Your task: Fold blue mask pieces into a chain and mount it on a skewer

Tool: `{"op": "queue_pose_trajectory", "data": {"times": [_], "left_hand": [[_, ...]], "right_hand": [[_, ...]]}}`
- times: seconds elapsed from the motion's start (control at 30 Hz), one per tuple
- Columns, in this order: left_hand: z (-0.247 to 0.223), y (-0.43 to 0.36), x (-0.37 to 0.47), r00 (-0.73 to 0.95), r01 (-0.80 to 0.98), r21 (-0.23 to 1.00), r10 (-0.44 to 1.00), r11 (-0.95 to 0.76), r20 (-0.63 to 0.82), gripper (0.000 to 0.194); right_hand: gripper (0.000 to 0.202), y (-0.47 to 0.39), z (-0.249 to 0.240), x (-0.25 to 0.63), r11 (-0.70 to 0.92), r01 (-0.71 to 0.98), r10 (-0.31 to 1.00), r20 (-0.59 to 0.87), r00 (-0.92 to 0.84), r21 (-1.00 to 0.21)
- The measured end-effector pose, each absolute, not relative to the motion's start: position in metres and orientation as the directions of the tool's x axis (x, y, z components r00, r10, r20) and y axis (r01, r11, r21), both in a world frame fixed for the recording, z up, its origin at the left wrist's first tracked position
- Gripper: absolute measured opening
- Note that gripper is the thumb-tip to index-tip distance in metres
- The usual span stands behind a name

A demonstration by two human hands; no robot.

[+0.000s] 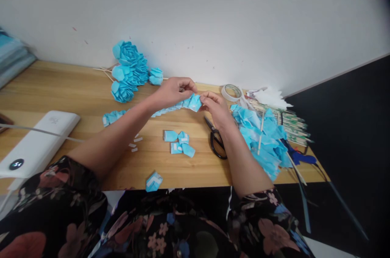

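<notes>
All the action at one end

And here we are, right at the fingertips! The right hand has thumb and finger closed on the right edge of a folded blue piece, while the left hand comes in from the other side, its fingertips at the upper edge; whether those fingers actually pinch it, I cannot tell. Now look at the line of this thing: from that piece, a row of overlapping blue folds stretches away to the left, long axis roughly side to side, dipping slightly towards the left forearm. More blue folds show beyond the arm, joined or separate, no telling! Both hands crowd the right end, and just below the right hand lie the black scissors, partly behind the wrist
</notes>
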State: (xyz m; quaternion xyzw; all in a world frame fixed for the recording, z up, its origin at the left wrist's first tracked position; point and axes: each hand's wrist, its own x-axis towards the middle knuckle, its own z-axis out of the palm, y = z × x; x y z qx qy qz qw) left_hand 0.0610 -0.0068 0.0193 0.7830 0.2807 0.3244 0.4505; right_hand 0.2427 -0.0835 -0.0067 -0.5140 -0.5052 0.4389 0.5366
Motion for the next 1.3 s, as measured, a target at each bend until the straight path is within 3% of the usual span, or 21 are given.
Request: {"op": "queue_pose_trajectory", "data": {"times": [0.67,0.93,1.3], "left_hand": [[0.018,-0.007,0.062,0.692,0.039,0.956,0.698,-0.29,0.183,0.02],[0.017,-0.004,0.061,0.55,0.033,0.953,0.801,-0.302,0.235,0.017],[0.01,0.002,0.065,0.436,0.128,0.896,0.836,-0.424,0.333,0.019]], "right_hand": [[0.017,-0.084,-0.006,0.241,0.082,0.043,0.99,0.087,0.115,-0.996],[0.037,-0.082,-0.007,0.238,-0.006,-0.232,0.995,-0.029,0.093,-0.973],[0.037,-0.088,-0.015,0.215,-0.123,-0.103,0.992,-0.122,-0.014,-0.987]]}}
